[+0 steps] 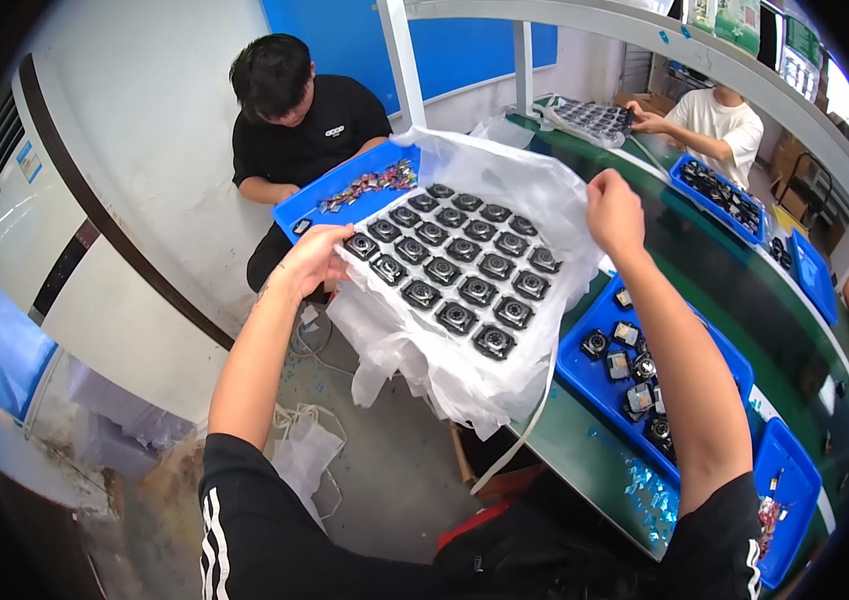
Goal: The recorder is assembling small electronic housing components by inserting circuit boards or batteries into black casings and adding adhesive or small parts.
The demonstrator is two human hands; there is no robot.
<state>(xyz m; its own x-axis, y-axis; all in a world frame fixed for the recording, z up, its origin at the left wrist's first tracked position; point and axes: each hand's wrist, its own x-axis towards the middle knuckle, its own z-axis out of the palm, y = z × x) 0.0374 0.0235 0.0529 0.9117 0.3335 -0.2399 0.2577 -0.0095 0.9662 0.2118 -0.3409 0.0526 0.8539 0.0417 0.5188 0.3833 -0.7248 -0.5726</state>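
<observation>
In front of me a white tray (429,321) bears rows of small black square devices (477,291) with round lens-like centres. Thin translucent plastic sheeting (389,345) surrounds it and hangs crumpled below its near edge. My left hand (314,262) grips the left edge of the tray, thumb on top near a corner device. At the upper right, my right hand (614,215) is closed on the raised edge of the plastic sheeting, apart from the devices. The tray is held up, tilted, over the gap between floor and bench.
On the green bench (554,440) to my right stands a blue bin (584,365) of black devices, with blue scraps (651,490) beside it and another blue bin (794,490). A co-worker (309,110) sits beyond a blue tray (289,212) of small parts. Another co-worker (719,130) handles a similar tray (589,120).
</observation>
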